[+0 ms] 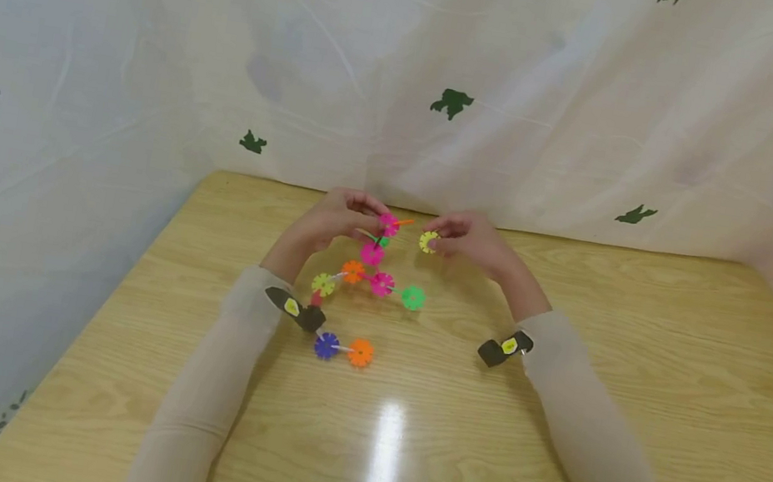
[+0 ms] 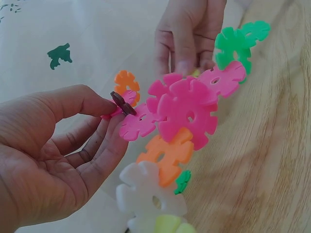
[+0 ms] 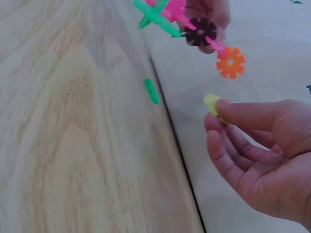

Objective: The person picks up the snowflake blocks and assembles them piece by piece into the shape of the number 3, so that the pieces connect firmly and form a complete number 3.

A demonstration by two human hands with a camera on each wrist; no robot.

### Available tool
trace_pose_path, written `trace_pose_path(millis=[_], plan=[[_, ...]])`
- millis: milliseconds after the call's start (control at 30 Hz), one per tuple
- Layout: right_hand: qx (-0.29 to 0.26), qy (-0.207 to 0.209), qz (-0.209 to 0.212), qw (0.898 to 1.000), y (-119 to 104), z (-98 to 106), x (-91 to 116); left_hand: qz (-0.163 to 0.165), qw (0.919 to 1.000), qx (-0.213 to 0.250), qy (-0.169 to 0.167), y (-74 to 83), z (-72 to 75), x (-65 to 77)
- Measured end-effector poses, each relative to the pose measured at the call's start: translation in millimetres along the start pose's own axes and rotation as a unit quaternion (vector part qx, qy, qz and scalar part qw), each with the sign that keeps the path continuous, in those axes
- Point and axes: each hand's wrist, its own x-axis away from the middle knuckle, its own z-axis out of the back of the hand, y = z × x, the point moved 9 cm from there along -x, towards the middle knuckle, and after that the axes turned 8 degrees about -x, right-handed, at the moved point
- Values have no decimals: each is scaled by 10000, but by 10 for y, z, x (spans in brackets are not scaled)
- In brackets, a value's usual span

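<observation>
My left hand (image 1: 335, 216) pinches the upper part of a chain of slotted plastic snowflake discs, near a dark brown disc (image 3: 200, 32) and a pink one (image 1: 389, 225). An orange disc (image 3: 231, 62) sticks out from that end towards the right hand. From the left fingers the chain runs back through pink discs (image 2: 188, 114), with a green disc (image 1: 413, 298) on one side and a blue disc (image 1: 327, 345) and another orange disc (image 1: 360, 352) nearest the body. Thumb and fingertips of my right hand (image 1: 471, 242) pinch a single yellow disc (image 3: 212, 103), apart from the chain.
A separate-looking green disc (image 3: 151, 91) lies near the far edge of the wooden table (image 1: 637, 382). Behind that edge hangs a pale cloth (image 1: 348, 100) with dark green leaf and bird shapes. Both wrists wear black straps (image 1: 506, 348).
</observation>
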Motion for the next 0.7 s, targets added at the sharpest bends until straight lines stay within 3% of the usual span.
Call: trace_pose_path(millis=[333,533,700], plan=[[-1444,964,643,9827,-167,139,55,-40,10000,-23,-22,-1,-4,-10],[-1825,1028,699,9753,-147,135,55,-115,9999,61,-66,7,-18,3],[-1876,945,643,9756,-141,83,51,-109,9999,77,-58,11,-22,4]])
